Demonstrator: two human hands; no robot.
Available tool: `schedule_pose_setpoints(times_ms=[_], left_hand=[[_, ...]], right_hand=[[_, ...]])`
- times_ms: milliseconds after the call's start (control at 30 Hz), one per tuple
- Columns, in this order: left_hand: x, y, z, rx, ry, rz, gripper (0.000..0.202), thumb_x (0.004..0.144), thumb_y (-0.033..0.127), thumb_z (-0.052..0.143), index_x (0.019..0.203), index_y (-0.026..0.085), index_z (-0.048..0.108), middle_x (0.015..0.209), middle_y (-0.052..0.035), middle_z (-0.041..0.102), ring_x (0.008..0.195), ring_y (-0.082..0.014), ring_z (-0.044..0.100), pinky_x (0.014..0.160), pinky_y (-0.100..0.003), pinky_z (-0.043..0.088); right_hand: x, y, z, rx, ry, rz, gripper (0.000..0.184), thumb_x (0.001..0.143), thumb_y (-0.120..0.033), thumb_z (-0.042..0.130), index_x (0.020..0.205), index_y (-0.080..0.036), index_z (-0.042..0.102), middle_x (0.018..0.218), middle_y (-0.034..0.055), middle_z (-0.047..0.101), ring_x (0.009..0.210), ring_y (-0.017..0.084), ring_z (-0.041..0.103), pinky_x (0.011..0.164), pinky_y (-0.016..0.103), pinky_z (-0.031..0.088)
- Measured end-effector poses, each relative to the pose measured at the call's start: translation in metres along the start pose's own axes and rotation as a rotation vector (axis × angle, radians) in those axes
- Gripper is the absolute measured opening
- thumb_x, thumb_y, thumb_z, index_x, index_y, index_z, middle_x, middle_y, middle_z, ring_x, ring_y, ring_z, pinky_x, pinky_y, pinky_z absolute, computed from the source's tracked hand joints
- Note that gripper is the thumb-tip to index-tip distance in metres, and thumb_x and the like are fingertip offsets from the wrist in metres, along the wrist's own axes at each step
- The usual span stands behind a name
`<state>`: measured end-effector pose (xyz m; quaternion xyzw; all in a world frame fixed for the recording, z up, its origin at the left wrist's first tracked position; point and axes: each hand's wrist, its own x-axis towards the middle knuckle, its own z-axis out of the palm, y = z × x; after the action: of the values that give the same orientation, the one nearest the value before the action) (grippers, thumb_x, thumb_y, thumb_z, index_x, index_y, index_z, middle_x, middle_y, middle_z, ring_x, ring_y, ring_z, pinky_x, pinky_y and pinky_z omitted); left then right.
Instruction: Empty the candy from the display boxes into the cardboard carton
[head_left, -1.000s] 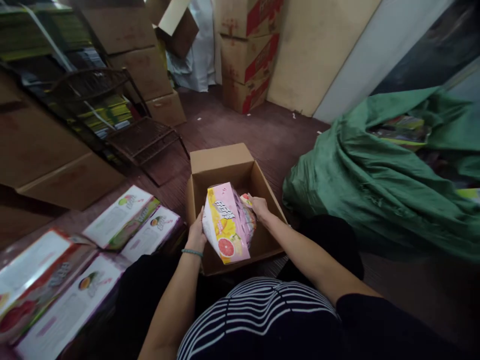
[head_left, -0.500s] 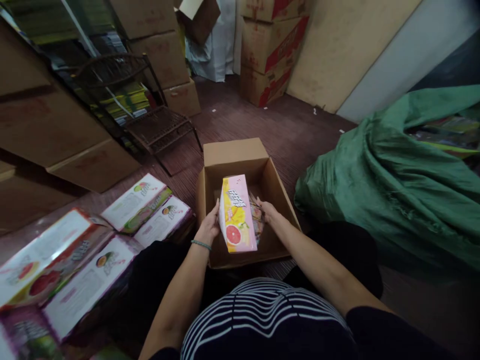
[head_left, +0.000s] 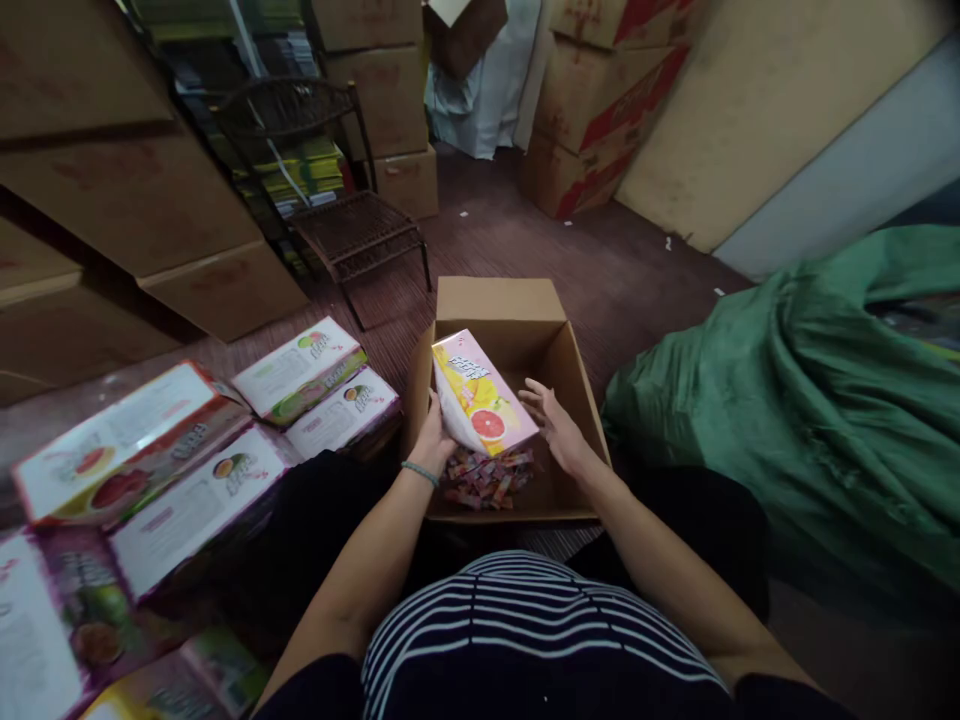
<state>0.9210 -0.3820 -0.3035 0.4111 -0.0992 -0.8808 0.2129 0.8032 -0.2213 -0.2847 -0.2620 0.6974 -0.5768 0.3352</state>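
One box [head_left: 484, 390] tilts above the carton [head_left: 501, 300], apparently being tipped out, left hand [head_left: 435, 437] gripping, open right hand [head_left: 556, 425] likely needed for steadying.

Dark chair [head_left: 356, 235] is standing on reddish-brown floor [head_left: 487, 235]. Beige wall [head_left: 712, 130] is rising at right, red-marked cartons [head_left: 577, 90] are sitting stacked beside it. Lighting is running dim.

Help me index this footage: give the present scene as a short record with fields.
left hand: holds pink-and-yellow box by its side
right hand: fingers spread, beside the box; contact unclear
open carton: contains a pile of small colourful pieces
person's left: fruit-printed boxes
person's right: green sack
farther off: brown chair, stacked cartons
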Motion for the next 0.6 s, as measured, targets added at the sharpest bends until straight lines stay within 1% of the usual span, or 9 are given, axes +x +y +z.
schedule_pose_setpoints(times_ms=[67,133,233,300,367,433,500,533,600], left_hand=[[-0.001,-0.011,0.002,-0.031,-0.03,0.065,0.065,0.102,0.06,0.031,0.142,0.015,0.056,0.14,-0.0142,0.062,0.124,-0.0252,0.063,0.1,-0.034,0.055],[-0.005,-0.017,0.004,0.008,-0.047,0.086,0.065,0.103,0.06,0.027,0.14,0.015,0.057,0.143,-0.0143,0.059,0.127,-0.0252,0.06,0.099,-0.033,0.055],[-0.013,-0.008,0.006,0.227,0.064,-0.006,0.069,0.1,0.065,0.03,0.136,0.014,0.059,0.141,-0.0183,0.06,0.131,-0.0301,0.056,0.102,-0.039,0.052],[-0.015,0.006,0.007,0.375,0.234,0.025,0.076,0.096,0.074,0.034,0.14,0.016,0.055,0.145,-0.02,0.055,0.137,-0.034,0.049,0.107,-0.046,0.047],[-0.014,0.018,0.009,0.407,0.271,0.175,0.077,0.094,0.076,0.036,0.144,0.021,0.052,0.152,-0.0162,0.049,0.144,-0.0336,0.041,0.112,-0.047,0.042],[-0.011,0.023,0.012,0.357,0.07,0.272,0.071,0.096,0.073,0.035,0.142,0.023,0.057,0.152,-0.0116,0.051,0.145,-0.0312,0.039,0.115,-0.043,0.039],[-0.009,0.021,0.013,0.348,-0.161,0.26,0.07,0.098,0.07,0.033,0.133,0.019,0.065,0.143,-0.0121,0.059,0.141,-0.0309,0.045,0.115,-0.041,0.038],[-0.008,0.018,0.014,0.377,-0.223,0.242,0.071,0.098,0.07,0.033,0.129,0.018,0.068,0.138,-0.0126,0.064,0.139,-0.0316,0.048,0.116,-0.042,0.037],[-0.008,0.011,0.013,0.47,-0.253,0.211,0.068,0.097,0.071,0.036,0.124,0.019,0.072,0.129,-0.0117,0.069,0.135,-0.0324,0.051,0.117,-0.044,0.035]], right_hand=[[-0.02,-0.008,0.006,-0.208,-0.015,-0.175,0.109,0.071,-0.081,0.068,0.155,-0.021,0.035,0.152,0.0164,0.04,0.138,0.033,0.044,0.113,0.049,0.042],[-0.033,-0.013,0.01,-0.438,0.094,-0.27,0.114,0.063,-0.073,0.08,0.154,-0.019,0.037,0.15,0.0178,0.041,0.137,0.035,0.043,0.116,0.05,0.039],[-0.037,-0.018,0.0,-0.503,0.257,-0.341,0.091,0.072,-0.065,0.076,0.144,-0.018,0.048,0.137,0.017,0.052,0.127,0.033,0.052,0.113,0.05,0.042],[-0.036,-0.022,-0.018,-0.451,0.24,-0.407,0.081,0.075,-0.06,0.074,0.14,-0.018,0.05,0.135,0.0156,0.054,0.124,0.031,0.054,0.111,0.048,0.044],[-0.035,-0.025,-0.037,-0.428,0.124,-0.423,0.082,0.073,-0.059,0.077,0.14,-0.019,0.05,0.136,0.0146,0.053,0.125,0.031,0.054,0.111,0.047,0.044],[-0.036,-0.023,-0.052,-0.392,-0.029,-0.359,0.089,0.07,-0.06,0.08,0.143,-0.02,0.048,0.139,0.0143,0.052,0.126,0.031,0.053,0.112,0.047,0.043],[-0.037,-0.016,-0.063,-0.336,-0.124,-0.257,0.101,0.065,-0.062,0.084,0.147,-0.02,0.043,0.144,0.015,0.048,0.128,0.032,0.052,0.113,0.048,0.042],[-0.038,-0.012,-0.068,-0.302,-0.129,-0.215,0.107,0.063,-0.062,0.085,0.15,-0.02,0.039,0.147,0.0156,0.046,0.129,0.032,0.051,0.114,0.049,0.041],[-0.037,-0.005,-0.076,-0.246,-0.073,-0.182,0.118,0.062,-0.062,0.086,0.156,-0.021,0.029,0.149,0.0167,0.042,0.131,0.033,0.05,0.115,0.051,0.039]])
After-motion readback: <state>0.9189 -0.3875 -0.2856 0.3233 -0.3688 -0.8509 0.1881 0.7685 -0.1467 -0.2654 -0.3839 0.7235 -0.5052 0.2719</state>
